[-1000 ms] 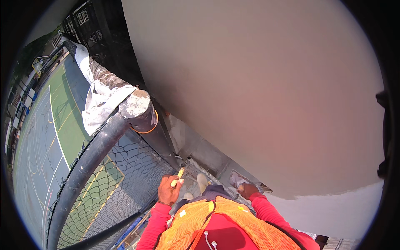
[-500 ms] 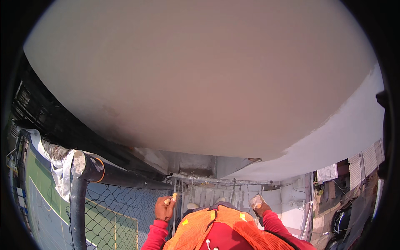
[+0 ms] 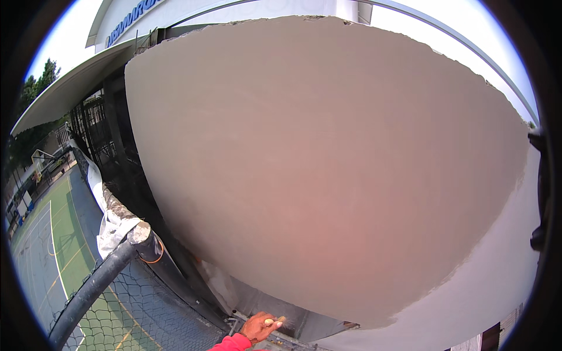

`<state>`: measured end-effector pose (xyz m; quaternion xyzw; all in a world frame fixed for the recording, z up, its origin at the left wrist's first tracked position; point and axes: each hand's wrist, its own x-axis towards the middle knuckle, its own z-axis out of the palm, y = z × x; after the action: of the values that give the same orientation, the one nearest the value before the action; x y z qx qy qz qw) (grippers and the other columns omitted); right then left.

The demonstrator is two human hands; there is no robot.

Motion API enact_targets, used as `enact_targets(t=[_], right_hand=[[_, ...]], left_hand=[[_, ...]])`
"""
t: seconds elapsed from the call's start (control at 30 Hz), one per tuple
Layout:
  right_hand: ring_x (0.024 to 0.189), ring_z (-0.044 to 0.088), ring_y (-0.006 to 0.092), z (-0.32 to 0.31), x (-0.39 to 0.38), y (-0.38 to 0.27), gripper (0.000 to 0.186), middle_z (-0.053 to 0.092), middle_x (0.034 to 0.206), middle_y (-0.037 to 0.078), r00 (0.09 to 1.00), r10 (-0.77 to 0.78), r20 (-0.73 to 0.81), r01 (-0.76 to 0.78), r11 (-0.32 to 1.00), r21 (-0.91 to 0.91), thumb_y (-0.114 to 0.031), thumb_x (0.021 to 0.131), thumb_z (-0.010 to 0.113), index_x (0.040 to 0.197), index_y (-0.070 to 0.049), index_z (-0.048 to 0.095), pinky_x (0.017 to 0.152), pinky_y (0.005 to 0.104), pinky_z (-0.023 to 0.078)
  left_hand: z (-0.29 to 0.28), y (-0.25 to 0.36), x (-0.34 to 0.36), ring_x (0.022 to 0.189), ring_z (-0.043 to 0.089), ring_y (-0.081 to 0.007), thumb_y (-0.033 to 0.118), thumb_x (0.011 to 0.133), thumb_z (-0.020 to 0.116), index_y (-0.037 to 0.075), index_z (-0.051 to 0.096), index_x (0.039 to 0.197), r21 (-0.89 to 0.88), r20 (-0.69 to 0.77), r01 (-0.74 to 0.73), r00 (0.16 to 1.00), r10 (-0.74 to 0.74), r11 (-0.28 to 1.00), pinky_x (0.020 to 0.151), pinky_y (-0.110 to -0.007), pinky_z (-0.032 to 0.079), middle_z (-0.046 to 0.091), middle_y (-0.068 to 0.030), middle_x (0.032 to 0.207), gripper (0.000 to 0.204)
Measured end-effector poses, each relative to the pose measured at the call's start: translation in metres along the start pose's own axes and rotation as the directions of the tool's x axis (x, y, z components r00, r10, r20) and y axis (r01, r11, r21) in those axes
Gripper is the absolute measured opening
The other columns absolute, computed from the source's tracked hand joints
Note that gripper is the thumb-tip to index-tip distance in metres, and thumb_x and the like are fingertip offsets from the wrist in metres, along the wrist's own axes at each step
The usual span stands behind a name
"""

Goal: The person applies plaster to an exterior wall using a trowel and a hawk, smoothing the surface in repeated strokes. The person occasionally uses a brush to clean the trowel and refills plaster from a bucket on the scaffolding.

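Low in the picture, my left hand [image 3: 256, 328] is closed with the thumb on top, gripping what looks like a small brush [image 3: 281, 320] with a yellowish wooden handle and pale bristles, partly blurred. The hand is below the lower edge of a large wall [image 3: 328, 169] and apart from it. Smooth beige coating covers most of that wall. Along its lower right, a ragged line separates the beige from a white area [image 3: 468, 292]. My right hand is out of view.
At left stands a dark pipe rail [image 3: 96, 301] with chain-link mesh [image 3: 137, 301]; a white cloth [image 3: 114, 231] wraps its corner. Beyond it lies a green and blue sports court [image 3: 64, 234]. The wall's top edge is rough, with a curved metal bar [image 3: 445, 32] above.
My view has tilted up, bringing the wall's top edge and sky into sight. The left hand still grips the brush; the right hand, with a pale flat thing, has left view.
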<state>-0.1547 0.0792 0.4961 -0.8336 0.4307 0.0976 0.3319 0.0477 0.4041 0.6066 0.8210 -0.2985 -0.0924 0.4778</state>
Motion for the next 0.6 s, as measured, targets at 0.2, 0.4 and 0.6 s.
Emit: enact_targets(t=[0.2,0.4,0.6], right_hand=[[0.123,0.071,0.0421,-0.025,0.028,-0.019,0.079,0.073,0.133,0.024,0.996,-0.083,-0.033,0.084,0.996,0.034,-0.057,0.09,0.077,0.146,-0.003,0.062,0.106,0.0514,0.057],[0.122,0.072,0.0411,-0.031,0.04,-0.016,0.076,0.074,0.133,0.023,0.991,-0.13,-0.033,0.133,0.988,0.08,-0.056,0.091,0.076,0.145,-0.004,0.063,0.105,0.0515,0.057],[0.122,0.072,0.04,-0.03,0.035,0.006,0.073,0.074,0.133,0.022,0.993,-0.115,-0.039,0.12,0.977,0.175,-0.055,0.092,0.075,0.145,-0.005,0.063,0.104,0.0517,0.058]], left_hand=[[0.008,-0.01,-0.009,0.106,0.069,-0.0376,0.055,0.1,0.07,0.011,0.08,0.11,0.135,-0.137,0.205,0.973,-0.187,0.969,0.093,-0.049,0.056,0.074,-0.0157,0.101,0.046],[0.027,0.0,-0.003,0.106,0.068,-0.0376,0.057,0.102,0.067,0.011,0.079,0.107,0.128,-0.104,0.239,0.968,-0.226,0.963,0.094,-0.049,0.055,0.074,-0.0157,0.103,0.048],[0.073,0.031,0.018,0.112,0.068,-0.0378,0.06,0.102,0.065,0.01,0.079,0.112,0.013,0.111,0.13,0.985,-0.131,0.991,0.097,-0.05,0.054,0.076,-0.0145,0.109,0.053]])
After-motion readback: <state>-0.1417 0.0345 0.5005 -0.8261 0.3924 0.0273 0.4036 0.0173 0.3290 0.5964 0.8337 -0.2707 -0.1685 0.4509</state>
